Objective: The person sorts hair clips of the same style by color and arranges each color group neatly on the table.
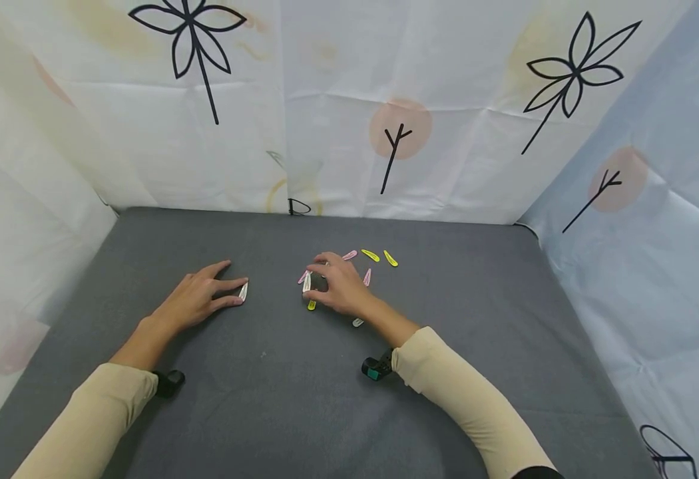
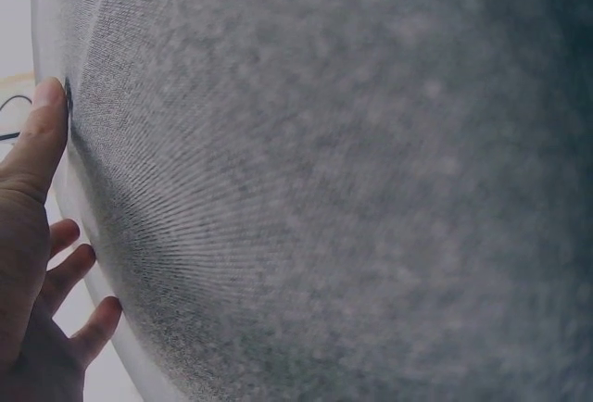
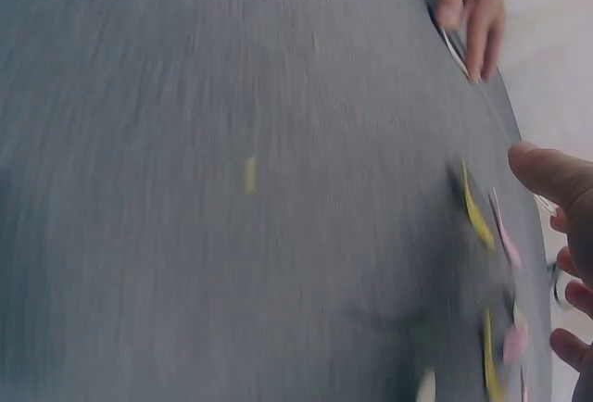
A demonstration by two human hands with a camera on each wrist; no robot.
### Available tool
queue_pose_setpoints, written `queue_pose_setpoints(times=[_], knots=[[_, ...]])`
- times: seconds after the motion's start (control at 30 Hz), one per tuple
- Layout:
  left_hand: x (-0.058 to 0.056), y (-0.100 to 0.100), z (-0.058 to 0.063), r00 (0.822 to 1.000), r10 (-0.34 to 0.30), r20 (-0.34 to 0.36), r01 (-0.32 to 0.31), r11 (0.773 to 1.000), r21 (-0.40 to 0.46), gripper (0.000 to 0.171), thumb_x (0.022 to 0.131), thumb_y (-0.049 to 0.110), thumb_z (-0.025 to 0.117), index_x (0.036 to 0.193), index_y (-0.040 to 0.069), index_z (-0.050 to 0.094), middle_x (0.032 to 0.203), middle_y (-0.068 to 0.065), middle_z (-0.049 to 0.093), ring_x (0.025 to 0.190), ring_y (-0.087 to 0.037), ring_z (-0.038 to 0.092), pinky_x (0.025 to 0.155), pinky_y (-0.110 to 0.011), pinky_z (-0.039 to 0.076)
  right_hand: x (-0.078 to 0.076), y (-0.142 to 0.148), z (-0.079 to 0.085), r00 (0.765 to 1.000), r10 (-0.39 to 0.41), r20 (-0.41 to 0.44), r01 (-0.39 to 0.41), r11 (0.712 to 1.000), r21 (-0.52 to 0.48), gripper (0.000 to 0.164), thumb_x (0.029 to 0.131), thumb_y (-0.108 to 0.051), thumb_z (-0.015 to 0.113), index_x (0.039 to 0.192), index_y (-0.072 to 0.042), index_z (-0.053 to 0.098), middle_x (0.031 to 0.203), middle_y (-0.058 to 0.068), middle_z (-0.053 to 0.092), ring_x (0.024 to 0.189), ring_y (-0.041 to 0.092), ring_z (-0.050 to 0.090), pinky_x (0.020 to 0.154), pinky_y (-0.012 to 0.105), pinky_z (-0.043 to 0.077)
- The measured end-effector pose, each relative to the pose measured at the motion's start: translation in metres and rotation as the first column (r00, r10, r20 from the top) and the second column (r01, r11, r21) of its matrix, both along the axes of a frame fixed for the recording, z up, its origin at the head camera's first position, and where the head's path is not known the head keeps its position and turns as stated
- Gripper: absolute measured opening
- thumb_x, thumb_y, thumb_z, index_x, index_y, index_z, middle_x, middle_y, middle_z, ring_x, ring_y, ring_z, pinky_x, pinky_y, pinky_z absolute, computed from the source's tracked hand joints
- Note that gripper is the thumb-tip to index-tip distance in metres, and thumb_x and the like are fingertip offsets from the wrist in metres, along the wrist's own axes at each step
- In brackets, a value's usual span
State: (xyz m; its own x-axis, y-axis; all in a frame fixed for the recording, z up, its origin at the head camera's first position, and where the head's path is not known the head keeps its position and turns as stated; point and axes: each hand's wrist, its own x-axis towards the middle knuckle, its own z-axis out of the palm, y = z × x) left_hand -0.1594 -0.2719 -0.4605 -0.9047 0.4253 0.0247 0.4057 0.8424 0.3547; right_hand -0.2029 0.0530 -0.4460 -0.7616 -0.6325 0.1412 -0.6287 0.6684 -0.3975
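Note:
On the left of the grey table, my left hand (image 1: 196,297) pinches a white snap hair clip (image 1: 243,291) at its two ends between thumb and index finger. My right hand (image 1: 340,287), nearer the middle, holds another white hair clip (image 1: 307,282) the same way, over the loose clips. A yellow clip (image 1: 311,305) lies just below the right thumb, and a pink clip (image 1: 303,277) shows behind the held one. In the left wrist view the hand's thumb (image 2: 46,119) reaches the cloth. The right wrist view is blurred, with the right thumb (image 3: 547,170) at the edge.
Around the right hand lie a pink clip (image 1: 350,255), two yellow clips, one at the far right (image 1: 391,258), another pink clip (image 1: 367,277) and a white clip (image 1: 358,322) under the wrist. Patterned fabric walls (image 1: 349,153) border the table (image 1: 301,412).

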Motion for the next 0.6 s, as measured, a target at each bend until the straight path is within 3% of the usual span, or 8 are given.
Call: queue_pose_setpoints(times=[0.3,0.6], knots=[[0.002,0.002,0.0,1.0,0.021,0.009,-0.021,1.0,-0.022,0.052,0.094,0.04,0.067,0.138,0.014,0.061,0.15,-0.031,0.036,0.136,-0.05,0.036,0.099,-0.069,0.03,0.014,-0.049,-0.011,0.999,-0.016,-0.047,0.021,0.993,0.116,0.055,0.088,-0.049,0.073,0.13,-0.015,0.067,0.137,0.004,0.056,0.147,0.026,0.029,0.115,0.047,0.027],[0.001,0.004,-0.002,1.0,0.026,0.015,-0.025,0.999,-0.036,0.053,0.095,0.041,0.066,0.14,0.014,0.059,0.152,-0.031,0.035,0.136,-0.05,0.035,0.099,-0.07,0.03,0.021,-0.074,-0.018,0.999,-0.016,-0.045,0.021,0.994,0.109,0.055,0.088,-0.049,0.073,0.131,-0.015,0.066,0.135,0.003,0.057,0.143,0.024,0.036,0.114,0.045,0.03]])
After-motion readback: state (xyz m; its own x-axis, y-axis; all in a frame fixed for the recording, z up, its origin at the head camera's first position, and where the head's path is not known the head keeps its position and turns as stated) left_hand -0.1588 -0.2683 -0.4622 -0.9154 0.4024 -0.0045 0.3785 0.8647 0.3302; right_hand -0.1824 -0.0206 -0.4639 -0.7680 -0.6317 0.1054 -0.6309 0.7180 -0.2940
